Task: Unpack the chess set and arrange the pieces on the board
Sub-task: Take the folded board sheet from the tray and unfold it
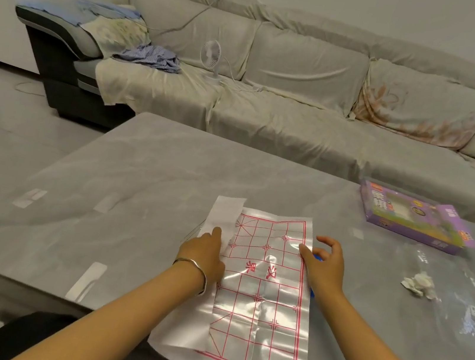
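flattening board sheet at front edge of table | left hand fingers together, pressing folded flap flat | right hand fingers spread, thumb pinning right edge against sliding

Board sheet on table — box far-right.

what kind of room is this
Probably a home living room: a long sofa under a pale grey cover, a small white desk fan standing on its seat, and a low grey table bearing a red-lined plastic chess board sheet.
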`<state>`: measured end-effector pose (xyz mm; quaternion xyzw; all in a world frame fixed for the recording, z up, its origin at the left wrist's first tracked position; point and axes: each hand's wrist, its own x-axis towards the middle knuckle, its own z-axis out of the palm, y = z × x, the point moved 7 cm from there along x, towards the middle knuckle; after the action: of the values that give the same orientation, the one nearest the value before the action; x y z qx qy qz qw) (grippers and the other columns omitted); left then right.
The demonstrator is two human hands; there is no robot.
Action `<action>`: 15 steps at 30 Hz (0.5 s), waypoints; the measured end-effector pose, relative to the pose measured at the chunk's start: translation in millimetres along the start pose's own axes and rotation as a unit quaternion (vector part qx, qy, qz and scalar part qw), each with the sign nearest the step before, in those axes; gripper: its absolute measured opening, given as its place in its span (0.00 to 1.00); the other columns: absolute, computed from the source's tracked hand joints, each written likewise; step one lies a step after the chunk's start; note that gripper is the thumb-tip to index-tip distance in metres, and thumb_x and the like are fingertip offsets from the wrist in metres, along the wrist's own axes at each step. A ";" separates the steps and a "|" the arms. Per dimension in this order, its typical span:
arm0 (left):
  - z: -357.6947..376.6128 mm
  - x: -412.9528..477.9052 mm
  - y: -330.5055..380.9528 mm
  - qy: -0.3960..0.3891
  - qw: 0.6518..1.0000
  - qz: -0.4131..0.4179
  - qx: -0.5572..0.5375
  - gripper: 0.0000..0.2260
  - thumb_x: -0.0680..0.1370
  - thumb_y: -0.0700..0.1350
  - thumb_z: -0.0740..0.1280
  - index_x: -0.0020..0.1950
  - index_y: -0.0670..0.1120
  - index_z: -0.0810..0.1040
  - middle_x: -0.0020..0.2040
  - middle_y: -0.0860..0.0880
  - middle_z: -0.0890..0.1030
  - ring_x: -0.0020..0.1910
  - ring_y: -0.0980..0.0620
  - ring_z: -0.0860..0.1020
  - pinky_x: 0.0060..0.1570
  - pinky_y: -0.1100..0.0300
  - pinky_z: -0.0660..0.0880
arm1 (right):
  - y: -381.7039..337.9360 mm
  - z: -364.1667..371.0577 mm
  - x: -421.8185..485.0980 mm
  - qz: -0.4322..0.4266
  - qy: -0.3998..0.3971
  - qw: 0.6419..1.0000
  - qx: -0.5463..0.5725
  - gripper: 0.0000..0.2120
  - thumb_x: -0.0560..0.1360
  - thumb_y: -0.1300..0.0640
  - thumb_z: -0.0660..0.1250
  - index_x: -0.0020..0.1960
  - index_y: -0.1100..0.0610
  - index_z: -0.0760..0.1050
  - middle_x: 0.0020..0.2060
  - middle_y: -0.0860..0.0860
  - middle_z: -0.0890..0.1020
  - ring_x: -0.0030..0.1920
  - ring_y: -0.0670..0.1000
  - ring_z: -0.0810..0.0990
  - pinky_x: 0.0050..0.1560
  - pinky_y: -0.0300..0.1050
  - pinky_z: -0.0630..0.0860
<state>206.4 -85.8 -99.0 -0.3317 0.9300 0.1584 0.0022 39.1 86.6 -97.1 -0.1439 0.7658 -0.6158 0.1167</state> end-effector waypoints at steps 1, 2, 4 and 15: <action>-2.2 0.4 -2.8 0.013 1.000 -0.003 -0.020 0.23 0.76 0.45 0.61 0.69 0.46 0.59 0.57 0.45 0.76 0.52 0.45 0.76 0.44 0.57 0.71 | 1.0 -0.3 -1.1 0.007 0.000 1.000 0.008 0.17 0.73 0.62 0.69 0.58 0.54 0.66 0.45 0.60 0.81 0.44 0.59 0.81 0.51 0.53 0.79; -5.5 1.2 -8.2 0.030 0.998 -0.012 -0.051 0.22 0.77 0.44 0.60 0.70 0.47 0.60 0.57 0.45 0.77 0.52 0.45 0.76 0.46 0.57 0.72 | 1.3 -0.7 -2.5 0.016 0.000 1.000 0.019 0.17 0.73 0.61 0.70 0.58 0.55 0.67 0.45 0.60 0.81 0.44 0.59 0.81 0.51 0.53 0.79; -13.2 4.2 -24.5 0.074 0.985 -0.047 -0.147 0.18 0.77 0.43 0.60 0.68 0.48 0.67 0.58 0.46 0.78 0.54 0.45 0.77 0.51 0.57 0.73 | 2.8 -2.1 -3.6 0.039 0.006 0.999 0.033 0.15 0.73 0.60 0.70 0.56 0.56 0.71 0.46 0.58 0.81 0.46 0.58 0.81 0.50 0.51 0.78; -73.2 14.3 -91.8 0.165 0.831 -0.091 -0.523 0.13 0.74 0.39 0.68 0.57 0.39 0.79 0.49 0.47 0.79 0.47 0.51 0.76 0.45 0.65 0.72 | -4.3 -1.6 14.1 0.090 -0.014 0.992 0.091 0.07 0.73 0.58 0.69 0.49 0.59 0.79 0.43 0.56 0.82 0.42 0.54 0.81 0.48 0.47 0.79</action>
<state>259.3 -183.2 -57.9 -0.3874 0.6604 0.5632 -0.3108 25.8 82.1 -92.6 -0.0718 0.7144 -0.6682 0.1947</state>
